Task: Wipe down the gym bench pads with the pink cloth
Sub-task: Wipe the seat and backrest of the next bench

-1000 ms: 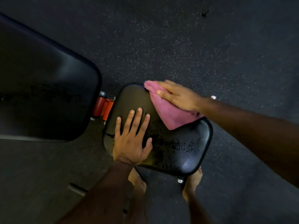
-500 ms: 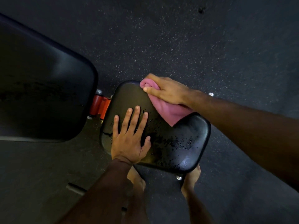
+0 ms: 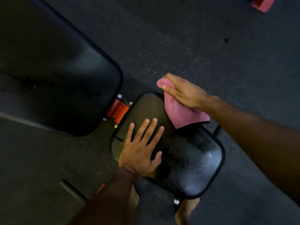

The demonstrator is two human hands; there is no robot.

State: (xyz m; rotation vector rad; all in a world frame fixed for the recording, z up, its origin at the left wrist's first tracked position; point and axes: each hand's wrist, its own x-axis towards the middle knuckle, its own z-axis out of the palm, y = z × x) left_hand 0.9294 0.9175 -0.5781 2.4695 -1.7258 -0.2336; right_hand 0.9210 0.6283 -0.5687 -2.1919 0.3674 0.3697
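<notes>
At pad's far edge, R hand (image 3: pixel 185 93) slid pink cloth (image 3: pixel 183 113) half off seat pad (image 3: pixel 191 151).

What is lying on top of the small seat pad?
On the small seat pad lie the flat left hand, droplets, and part of the pink cloth. The pad under them is hidden.

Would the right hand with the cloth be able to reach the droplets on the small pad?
Probably yes: the right hand holds the cloth at the small pad's far edge, droplets lie uncovered, left hand off to one side.
</notes>
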